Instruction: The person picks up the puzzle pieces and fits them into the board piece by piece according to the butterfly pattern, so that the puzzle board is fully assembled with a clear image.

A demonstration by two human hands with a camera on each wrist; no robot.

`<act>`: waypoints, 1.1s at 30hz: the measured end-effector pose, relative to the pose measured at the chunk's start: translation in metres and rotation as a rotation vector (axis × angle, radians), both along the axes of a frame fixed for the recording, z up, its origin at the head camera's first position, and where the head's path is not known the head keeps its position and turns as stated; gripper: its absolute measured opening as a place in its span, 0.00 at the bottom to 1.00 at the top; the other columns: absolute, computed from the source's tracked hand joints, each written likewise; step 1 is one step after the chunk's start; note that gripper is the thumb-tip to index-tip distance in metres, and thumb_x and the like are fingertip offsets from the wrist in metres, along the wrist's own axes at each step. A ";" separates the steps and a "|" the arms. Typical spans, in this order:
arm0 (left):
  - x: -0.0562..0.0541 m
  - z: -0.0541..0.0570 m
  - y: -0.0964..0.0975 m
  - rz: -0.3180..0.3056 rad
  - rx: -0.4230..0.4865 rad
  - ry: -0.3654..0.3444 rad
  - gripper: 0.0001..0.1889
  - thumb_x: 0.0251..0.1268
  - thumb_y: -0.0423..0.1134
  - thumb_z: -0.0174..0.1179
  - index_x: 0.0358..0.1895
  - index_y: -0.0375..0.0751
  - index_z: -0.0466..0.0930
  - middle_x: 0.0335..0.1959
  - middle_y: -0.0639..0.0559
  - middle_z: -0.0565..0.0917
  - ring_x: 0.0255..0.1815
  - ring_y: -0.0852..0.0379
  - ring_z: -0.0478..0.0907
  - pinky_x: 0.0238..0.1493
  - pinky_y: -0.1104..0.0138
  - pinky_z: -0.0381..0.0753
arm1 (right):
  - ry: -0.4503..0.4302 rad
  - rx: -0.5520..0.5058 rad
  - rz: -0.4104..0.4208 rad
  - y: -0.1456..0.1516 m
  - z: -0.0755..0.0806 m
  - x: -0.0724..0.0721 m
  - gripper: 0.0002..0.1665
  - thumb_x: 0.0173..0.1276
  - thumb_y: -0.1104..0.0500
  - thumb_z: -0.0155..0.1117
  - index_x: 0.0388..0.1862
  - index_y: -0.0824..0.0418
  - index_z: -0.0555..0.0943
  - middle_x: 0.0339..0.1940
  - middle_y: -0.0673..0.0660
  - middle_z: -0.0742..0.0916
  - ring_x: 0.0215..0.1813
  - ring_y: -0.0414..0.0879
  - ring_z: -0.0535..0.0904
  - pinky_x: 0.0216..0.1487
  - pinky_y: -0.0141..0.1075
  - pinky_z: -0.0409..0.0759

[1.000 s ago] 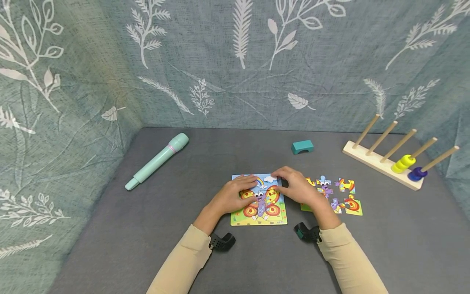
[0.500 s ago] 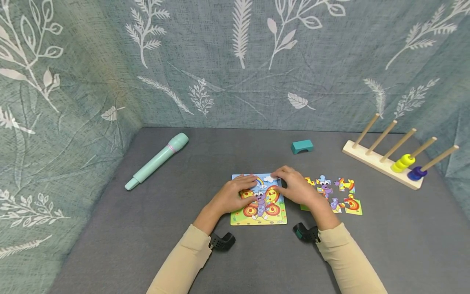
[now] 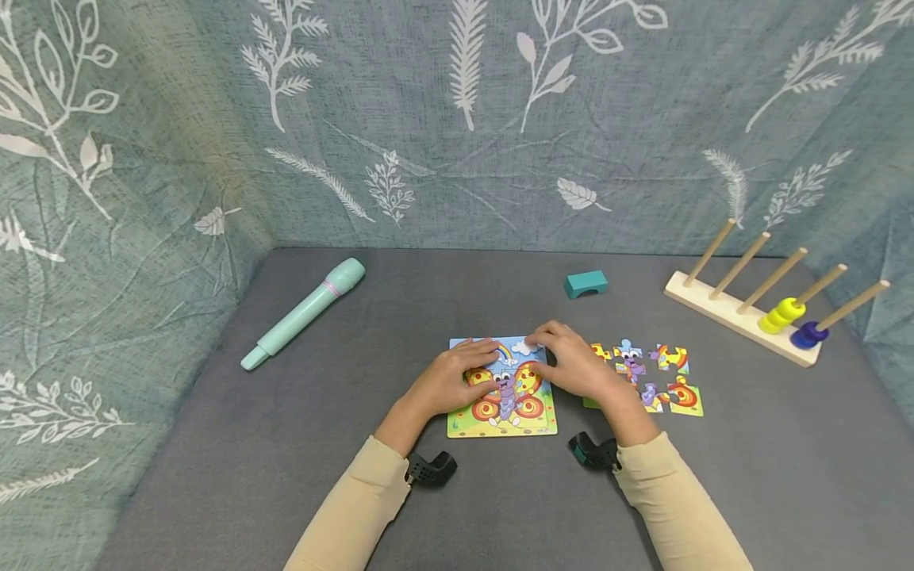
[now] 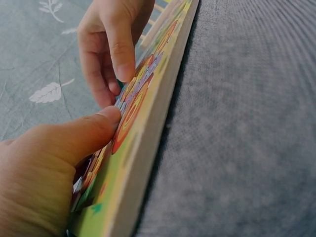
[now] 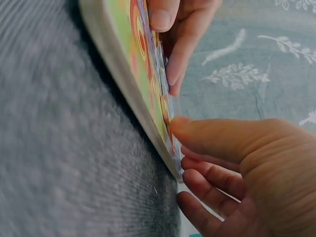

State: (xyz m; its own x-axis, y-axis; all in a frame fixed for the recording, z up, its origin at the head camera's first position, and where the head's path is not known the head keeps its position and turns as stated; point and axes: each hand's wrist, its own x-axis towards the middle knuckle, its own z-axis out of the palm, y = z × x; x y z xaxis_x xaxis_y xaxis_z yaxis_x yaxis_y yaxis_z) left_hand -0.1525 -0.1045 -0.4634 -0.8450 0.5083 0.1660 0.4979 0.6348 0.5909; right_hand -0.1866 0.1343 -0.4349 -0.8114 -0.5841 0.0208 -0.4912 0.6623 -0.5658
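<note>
A square butterfly puzzle [image 3: 507, 431] with a pale, thick edge lies on the grey table. My left hand [image 3: 450, 382] rests over its left side, thumb and fingertips touching the picture. Over the upper right corner is my right hand [image 3: 575, 363], with its fingertips near the printed cloud and its thumb [image 5: 202, 133] against the picture surface. In the right wrist view, the other right fingers bend loosely past the board's edge. No loose piece shows between the fingers of either hand. Both hands hide parts of the board.
Several loose puzzle pieces [image 3: 670, 358] lie right of the board, partly behind the right forearm. A teal arch block [image 3: 585, 284] sits farther back. At right stands a wooden peg rack [image 3: 735, 321] with yellow and blue beads. A mint-green microphone-shaped object [image 3: 303, 315] lies at left.
</note>
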 end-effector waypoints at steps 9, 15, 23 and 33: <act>0.001 0.000 -0.002 0.010 0.041 0.021 0.30 0.57 0.47 0.67 0.62 0.38 0.75 0.67 0.48 0.72 0.70 0.54 0.65 0.75 0.61 0.58 | -0.004 0.004 -0.012 -0.004 0.001 0.001 0.21 0.64 0.59 0.66 0.55 0.65 0.79 0.52 0.61 0.78 0.55 0.55 0.74 0.56 0.50 0.77; 0.004 0.001 -0.007 0.022 0.080 0.056 0.31 0.55 0.48 0.69 0.61 0.37 0.76 0.67 0.47 0.72 0.71 0.53 0.63 0.75 0.59 0.57 | 0.002 -0.004 -0.018 -0.003 0.001 0.002 0.22 0.63 0.58 0.67 0.54 0.66 0.80 0.52 0.61 0.78 0.56 0.55 0.74 0.57 0.50 0.77; 0.023 0.002 -0.038 0.081 0.054 0.056 0.33 0.53 0.47 0.69 0.63 0.37 0.73 0.67 0.46 0.71 0.71 0.49 0.64 0.74 0.56 0.59 | 0.009 -0.015 -0.005 -0.002 -0.003 0.002 0.23 0.63 0.56 0.67 0.55 0.65 0.79 0.53 0.60 0.78 0.56 0.55 0.74 0.57 0.51 0.77; 0.039 0.003 -0.058 0.084 -0.017 -0.006 0.38 0.53 0.52 0.68 0.66 0.39 0.69 0.70 0.48 0.67 0.72 0.50 0.61 0.75 0.52 0.57 | 0.007 -0.042 0.003 0.001 -0.003 0.003 0.25 0.62 0.56 0.68 0.56 0.65 0.78 0.53 0.60 0.78 0.56 0.55 0.74 0.57 0.52 0.76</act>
